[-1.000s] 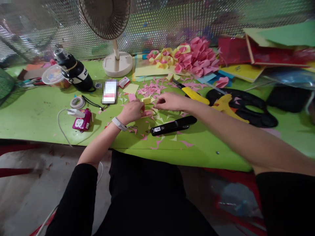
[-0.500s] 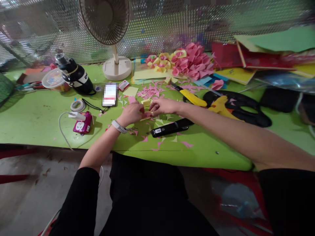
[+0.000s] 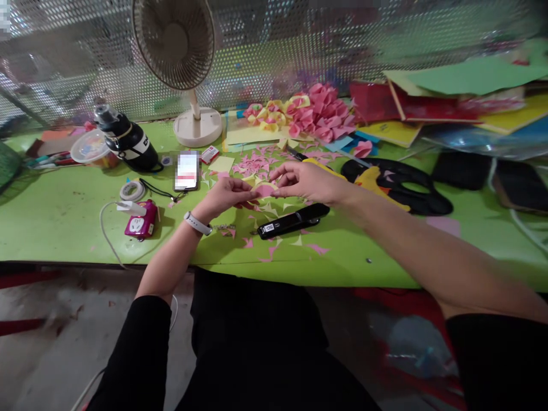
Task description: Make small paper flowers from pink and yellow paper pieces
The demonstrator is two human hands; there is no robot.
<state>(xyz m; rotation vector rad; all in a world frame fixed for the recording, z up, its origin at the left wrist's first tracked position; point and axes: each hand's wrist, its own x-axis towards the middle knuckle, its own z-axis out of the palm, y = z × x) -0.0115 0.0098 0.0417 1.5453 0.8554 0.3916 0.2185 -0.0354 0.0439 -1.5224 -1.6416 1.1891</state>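
Note:
My left hand, with a white band on its wrist, is closed on the left side of a small curved piece of pink and yellow paper. At that paper's right edge, my right hand pinches with thumb and a fingertip, its forefinger raised apart. Pink paper scraps lie behind the hands. A black stapler rests on the table in front of them. Behind my right hand, partly hidden, lie yellow-handled scissors. A pile of folded pink paper flowers stands farther back.
On the green table stand a fan, a black bottle and a plastic tub. A phone, a tape roll and a purple power socket lie left. Coloured sheets are stacked back right.
My hands have moved slightly apart, and the pink and yellow paper between them shows more. My right forefinger has lifted. The whole view has shifted a little.

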